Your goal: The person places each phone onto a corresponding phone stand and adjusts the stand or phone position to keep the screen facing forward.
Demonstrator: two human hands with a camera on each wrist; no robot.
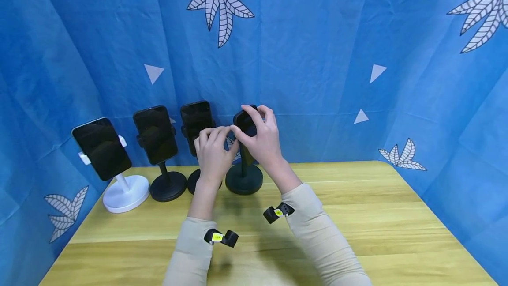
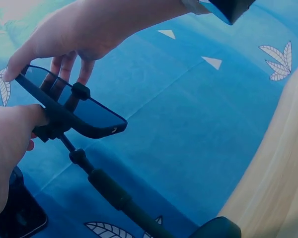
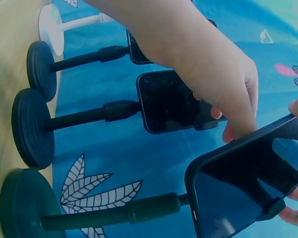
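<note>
A black phone (image 1: 242, 121) sits tilted in the clamp (image 2: 53, 128) of a dark green phone stand (image 1: 244, 181) near the back of the table. My right hand (image 1: 263, 138) grips the phone from above, its thumb at one edge and its fingers round the opposite side. On the other side, my left hand (image 1: 214, 156) pinches the clamp behind the phone; in the left wrist view its thumb lies against the clamp and its fingertips are partly hidden. The phone's dark screen (image 3: 228, 193) faces the right wrist view and mirrors the hands.
To the left stand a white phone stand (image 1: 121, 197) and two black ones (image 1: 168, 187) (image 1: 192, 180), each bearing a dark-screened phone (image 1: 102, 149). The wooden table (image 1: 357, 224) runs back to a blue patterned curtain (image 1: 317, 56). My left forearm partly hides the nearest black stand.
</note>
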